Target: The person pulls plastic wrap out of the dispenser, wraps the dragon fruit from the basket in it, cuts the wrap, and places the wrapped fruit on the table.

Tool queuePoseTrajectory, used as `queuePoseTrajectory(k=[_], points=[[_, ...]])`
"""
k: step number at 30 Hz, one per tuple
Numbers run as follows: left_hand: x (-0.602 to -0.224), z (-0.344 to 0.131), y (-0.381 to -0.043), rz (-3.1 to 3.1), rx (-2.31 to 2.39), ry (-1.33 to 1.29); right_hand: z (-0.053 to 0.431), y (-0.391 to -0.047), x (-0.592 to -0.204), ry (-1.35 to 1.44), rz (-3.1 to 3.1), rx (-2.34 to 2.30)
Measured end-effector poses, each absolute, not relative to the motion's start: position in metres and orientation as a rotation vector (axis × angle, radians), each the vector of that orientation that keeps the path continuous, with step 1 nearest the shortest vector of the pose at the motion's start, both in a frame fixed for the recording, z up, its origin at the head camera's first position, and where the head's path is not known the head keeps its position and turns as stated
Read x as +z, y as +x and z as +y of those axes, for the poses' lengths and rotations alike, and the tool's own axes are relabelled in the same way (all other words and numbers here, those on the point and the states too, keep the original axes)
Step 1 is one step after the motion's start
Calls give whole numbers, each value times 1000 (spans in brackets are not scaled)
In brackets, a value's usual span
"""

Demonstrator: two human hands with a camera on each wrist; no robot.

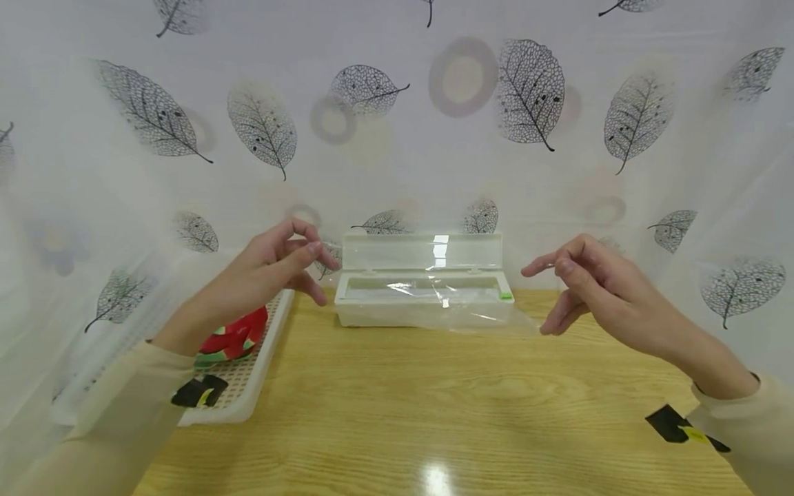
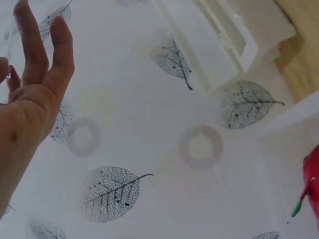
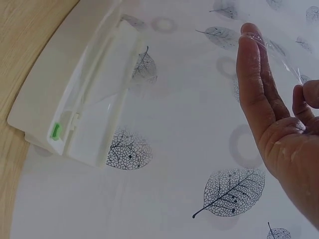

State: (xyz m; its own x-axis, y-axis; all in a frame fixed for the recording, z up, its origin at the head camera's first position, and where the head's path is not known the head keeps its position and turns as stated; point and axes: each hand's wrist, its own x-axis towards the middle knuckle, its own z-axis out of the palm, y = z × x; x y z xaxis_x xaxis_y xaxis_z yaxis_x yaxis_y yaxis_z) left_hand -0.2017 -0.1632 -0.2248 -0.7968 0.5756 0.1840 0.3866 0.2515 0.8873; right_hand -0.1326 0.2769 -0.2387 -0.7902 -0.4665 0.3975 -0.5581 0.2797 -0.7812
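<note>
A sheet of clear plastic wrap [image 1: 459, 318] stretches between the two hands, in front of a white wrap dispenser box [image 1: 372, 315] whose lid [image 1: 397, 252] stands raised. My left hand [image 1: 282, 258] pinches the film's left side between thumb and fingers, beside the box's left end. At the other side my right hand [image 1: 598, 289] holds the film; in the right wrist view the wrap [image 3: 286, 62] runs over the fingertips toward the thumb. Film edges are hard to make out. The left wrist view catches the left hand [image 2: 37, 84] only partly.
A white basket [image 1: 248, 399] stands on the left, partly behind the left forearm, with a red and green object [image 1: 238, 337] in it. Beneath everything is a wood-grain table [image 1: 434, 399]. A leaf-patterned curtain [image 1: 397, 158] hangs close behind the box.
</note>
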Motion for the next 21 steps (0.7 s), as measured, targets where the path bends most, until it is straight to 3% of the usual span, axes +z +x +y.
queuePoseTrajectory(k=[21], points=[[-247,-160,-200,2249,1502,870,271,-124,-271,953,-2607,1601]])
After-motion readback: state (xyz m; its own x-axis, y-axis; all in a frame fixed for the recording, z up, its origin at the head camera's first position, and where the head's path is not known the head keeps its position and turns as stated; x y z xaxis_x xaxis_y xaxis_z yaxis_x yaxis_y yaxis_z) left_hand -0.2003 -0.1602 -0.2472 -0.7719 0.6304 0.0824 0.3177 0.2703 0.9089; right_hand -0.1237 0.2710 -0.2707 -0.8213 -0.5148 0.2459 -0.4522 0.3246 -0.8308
